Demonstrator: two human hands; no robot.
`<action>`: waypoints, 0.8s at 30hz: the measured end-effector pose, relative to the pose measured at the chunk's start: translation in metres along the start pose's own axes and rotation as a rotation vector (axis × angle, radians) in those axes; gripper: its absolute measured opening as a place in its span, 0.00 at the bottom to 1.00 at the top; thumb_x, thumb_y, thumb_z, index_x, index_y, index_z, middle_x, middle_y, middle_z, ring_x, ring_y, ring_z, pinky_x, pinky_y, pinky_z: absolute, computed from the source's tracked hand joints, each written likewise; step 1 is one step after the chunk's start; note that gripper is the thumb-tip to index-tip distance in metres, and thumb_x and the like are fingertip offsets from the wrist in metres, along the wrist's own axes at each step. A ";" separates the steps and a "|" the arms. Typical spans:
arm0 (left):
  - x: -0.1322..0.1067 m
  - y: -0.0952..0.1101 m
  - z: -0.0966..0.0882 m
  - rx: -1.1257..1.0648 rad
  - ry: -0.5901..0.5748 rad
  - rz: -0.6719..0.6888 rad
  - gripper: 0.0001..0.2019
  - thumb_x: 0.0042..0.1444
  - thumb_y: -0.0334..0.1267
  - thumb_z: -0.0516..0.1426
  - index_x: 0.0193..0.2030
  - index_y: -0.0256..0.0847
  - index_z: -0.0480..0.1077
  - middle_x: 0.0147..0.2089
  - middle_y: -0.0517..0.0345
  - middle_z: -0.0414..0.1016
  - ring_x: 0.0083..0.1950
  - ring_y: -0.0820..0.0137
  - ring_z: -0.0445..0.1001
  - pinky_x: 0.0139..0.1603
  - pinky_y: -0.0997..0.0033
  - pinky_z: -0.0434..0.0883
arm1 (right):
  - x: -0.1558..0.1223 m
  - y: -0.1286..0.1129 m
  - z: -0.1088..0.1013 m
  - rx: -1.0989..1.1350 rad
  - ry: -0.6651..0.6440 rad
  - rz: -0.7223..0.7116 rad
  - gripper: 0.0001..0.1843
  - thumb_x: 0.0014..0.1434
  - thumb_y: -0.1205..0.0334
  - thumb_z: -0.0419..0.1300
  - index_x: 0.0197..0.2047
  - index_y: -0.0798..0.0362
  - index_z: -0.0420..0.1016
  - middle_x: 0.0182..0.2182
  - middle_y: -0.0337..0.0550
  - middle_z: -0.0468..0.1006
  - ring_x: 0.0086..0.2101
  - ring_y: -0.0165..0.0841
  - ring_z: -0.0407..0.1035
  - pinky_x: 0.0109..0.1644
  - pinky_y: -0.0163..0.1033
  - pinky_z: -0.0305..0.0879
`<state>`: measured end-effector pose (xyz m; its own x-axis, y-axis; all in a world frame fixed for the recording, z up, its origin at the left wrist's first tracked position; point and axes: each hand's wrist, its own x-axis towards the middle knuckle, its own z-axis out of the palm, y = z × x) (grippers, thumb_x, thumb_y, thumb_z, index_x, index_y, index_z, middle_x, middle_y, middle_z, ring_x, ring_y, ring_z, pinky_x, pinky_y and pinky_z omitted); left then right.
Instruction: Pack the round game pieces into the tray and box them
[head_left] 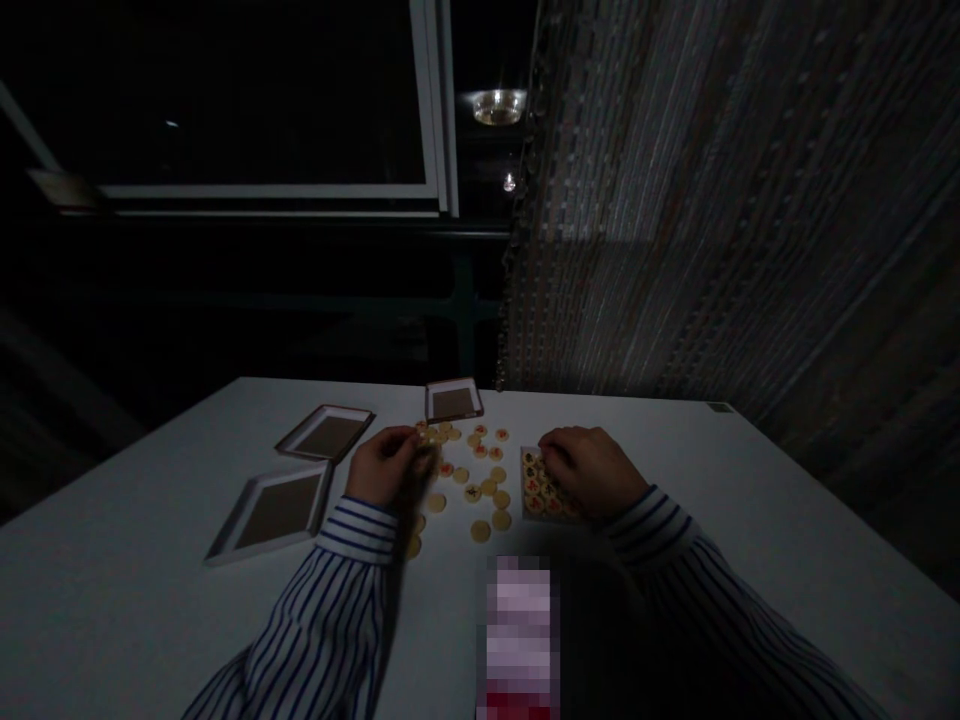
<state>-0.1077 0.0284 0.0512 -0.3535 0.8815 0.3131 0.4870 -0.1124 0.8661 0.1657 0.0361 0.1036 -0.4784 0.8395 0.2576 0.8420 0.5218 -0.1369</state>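
Round wooden Chinese chess pieces (460,475) lie loose in the middle of the white table, some blank side up, others showing red or black characters. At the left edge of this scatter, my left hand (384,465) is closed, thumb and fingers pinched on what looks like a pale chess piece. My right hand (596,468) bends over a shallow box (523,490) filled with rows of lettered pieces. Its fingers are curled and touch the pieces inside; what lies under the fingertips is hidden. The hand covers the box's right part.
A shallow open tray-like box part (324,500) lies left of my left hand, with a brown-edged one (367,418) behind it. Another (480,404) sits near the table's (150,560) far edge. A bead-string curtain (645,250) hangs behind, beside a dark window (435,120).
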 end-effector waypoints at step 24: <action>-0.013 -0.025 -0.011 0.820 -0.285 0.061 0.14 0.45 0.44 0.54 0.38 0.45 0.74 0.51 0.51 0.68 0.54 0.58 0.62 0.51 0.60 0.61 | 0.035 -0.077 0.074 0.105 0.062 -0.272 0.10 0.56 0.65 0.49 0.40 0.52 0.70 0.39 0.43 0.73 0.41 0.33 0.63 0.45 0.40 0.51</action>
<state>-0.1243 0.0141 0.0298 -0.1474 0.9783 0.1453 0.9591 0.1055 0.2626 0.0655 0.0370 0.0520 -0.6640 0.6577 0.3556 0.6531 0.7418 -0.1525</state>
